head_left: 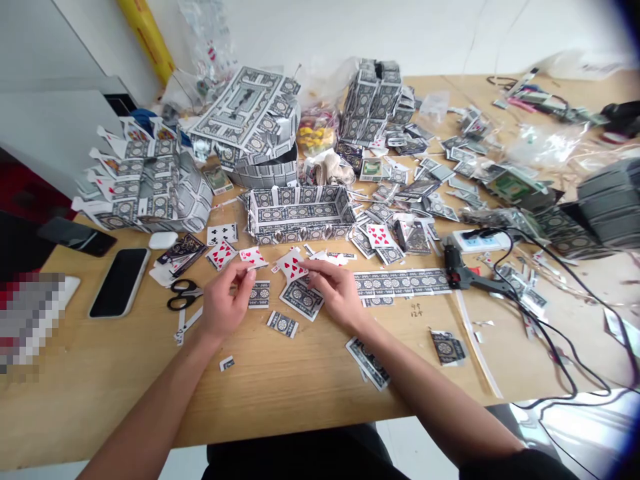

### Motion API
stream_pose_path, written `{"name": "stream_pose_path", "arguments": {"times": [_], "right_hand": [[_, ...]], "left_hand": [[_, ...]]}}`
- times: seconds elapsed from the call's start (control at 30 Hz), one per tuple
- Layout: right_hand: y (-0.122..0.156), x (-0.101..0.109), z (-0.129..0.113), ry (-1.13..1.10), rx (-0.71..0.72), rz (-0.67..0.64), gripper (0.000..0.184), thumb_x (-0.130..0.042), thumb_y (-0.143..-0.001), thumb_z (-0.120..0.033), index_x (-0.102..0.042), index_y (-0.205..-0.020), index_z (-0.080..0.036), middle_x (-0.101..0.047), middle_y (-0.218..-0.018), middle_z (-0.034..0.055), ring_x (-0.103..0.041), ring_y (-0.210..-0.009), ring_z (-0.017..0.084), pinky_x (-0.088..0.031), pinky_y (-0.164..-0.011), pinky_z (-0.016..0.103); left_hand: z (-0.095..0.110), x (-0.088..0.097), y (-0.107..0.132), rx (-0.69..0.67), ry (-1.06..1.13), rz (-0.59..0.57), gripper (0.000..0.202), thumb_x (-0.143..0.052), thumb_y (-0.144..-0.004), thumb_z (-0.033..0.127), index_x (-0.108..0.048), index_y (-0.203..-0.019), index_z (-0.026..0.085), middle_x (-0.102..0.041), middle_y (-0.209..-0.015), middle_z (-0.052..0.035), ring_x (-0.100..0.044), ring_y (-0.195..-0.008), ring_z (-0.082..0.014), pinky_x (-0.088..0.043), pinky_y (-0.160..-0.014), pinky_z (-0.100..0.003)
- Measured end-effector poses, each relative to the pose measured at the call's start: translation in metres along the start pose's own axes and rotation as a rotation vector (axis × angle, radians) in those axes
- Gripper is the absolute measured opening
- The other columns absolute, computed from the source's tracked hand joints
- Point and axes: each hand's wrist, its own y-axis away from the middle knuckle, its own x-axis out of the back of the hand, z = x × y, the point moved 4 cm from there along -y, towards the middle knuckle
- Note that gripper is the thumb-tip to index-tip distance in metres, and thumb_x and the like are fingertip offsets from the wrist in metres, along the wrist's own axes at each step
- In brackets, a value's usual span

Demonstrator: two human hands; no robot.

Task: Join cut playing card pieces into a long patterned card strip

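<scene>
Black-handled steel scissors (183,295) lie on the pale wooden counter (280,407), just beside the left hand (225,300). Its grip is narrow, with thumb and fingers pinching a small white playing-card piece with red hearts (253,257), held just off the counter. Close by, the right hand (336,290) keeps an equally narrow grip on a tilted white playing-card piece with red hearts (291,265), its cut edges slightly uneven. The two pieces are near each other but not touching. Below them lies a loose grey-patterned card back (300,299). Behind the hands stands an open rectangular box of grey-patterned cards (299,215). To the right runs a long flat strip of grey-patterned cards (403,282), touching a black hot glue gun (463,275).
</scene>
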Motion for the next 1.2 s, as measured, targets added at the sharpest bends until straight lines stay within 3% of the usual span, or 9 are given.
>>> {"name": "stream_pose_path", "arguments": {"times": [0.23,0.37,0.57,0.77,1.03,1.2], "right_hand": [[0.0,-0.002,0.004,-0.123,-0.067,0.024,0.032,-0.077,-0.094,-0.048,-0.08,-0.115,-0.024,-0.082,-0.109,0.008,-0.078,-0.091,0.023,-0.065,-0.084,0.04],[0.0,-0.003,0.005,-0.121,-0.065,0.023,0.036,-0.082,-0.09,-0.048,-0.079,-0.115,-0.023,-0.081,-0.117,0.0096,-0.079,-0.096,0.023,-0.067,-0.089,0.042],[0.001,-0.006,0.006,-0.095,-0.085,-0.021,0.041,-0.084,-0.088,-0.048,-0.079,-0.119,-0.022,-0.082,-0.114,0.0116,-0.08,-0.095,0.024,-0.068,-0.083,0.04],[0.003,-0.011,0.009,-0.121,-0.077,-0.096,0.034,-0.084,-0.088,-0.042,-0.079,-0.116,-0.023,-0.084,-0.106,0.0097,-0.081,-0.094,0.025,-0.067,-0.082,0.041],[0.002,-0.014,0.006,-0.101,-0.004,-0.112,0.017,-0.083,-0.09,-0.035,-0.078,-0.101,-0.023,-0.081,-0.094,0.0054,-0.076,-0.082,0.019,-0.061,-0.074,0.034],[0.002,-0.012,0.003,-0.017,0.064,-0.151,0.01,-0.081,-0.092,-0.03,-0.079,-0.1,-0.024,-0.078,-0.102,0.0053,-0.073,-0.088,0.019,-0.059,-0.076,0.032]], "left_hand": [[0.012,0.001,-0.002,-0.098,0.06,-0.103,0.006,-0.066,-0.1,0.023,-0.067,-0.094,0.022,-0.072,-0.085,-0.0004,-0.067,-0.074,-0.0154,-0.054,-0.073,-0.029],[0.015,0.003,-0.003,-0.135,0.067,-0.08,0.01,-0.069,-0.098,0.019,-0.065,-0.089,0.021,-0.069,-0.081,0.0005,-0.062,-0.071,-0.014,-0.051,-0.07,-0.028],[0.02,0.003,-0.002,-0.211,0.075,-0.051,0.01,-0.07,-0.096,0.011,-0.066,-0.098,0.019,-0.07,-0.09,-0.001,-0.061,-0.073,-0.0126,-0.051,-0.074,-0.027],[0.025,0.002,0.0,-0.294,0.026,-0.056,0.015,-0.07,-0.095,0.006,-0.067,-0.102,0.019,-0.07,-0.1,-0.0041,-0.068,-0.095,-0.0165,-0.054,-0.088,-0.029],[0.023,-0.005,0.006,-0.34,-0.007,-0.112,0.02,-0.067,-0.096,0.004,-0.071,-0.108,0.02,-0.071,-0.107,-0.0054,-0.071,-0.1,-0.0162,-0.056,-0.093,-0.027],[0.026,-0.007,0.007,-0.378,-0.012,-0.162,0.022,-0.065,-0.097,0.003,-0.073,-0.108,0.02,-0.073,-0.107,-0.0053,-0.072,-0.1,-0.0163,-0.056,-0.093,-0.026]]}}
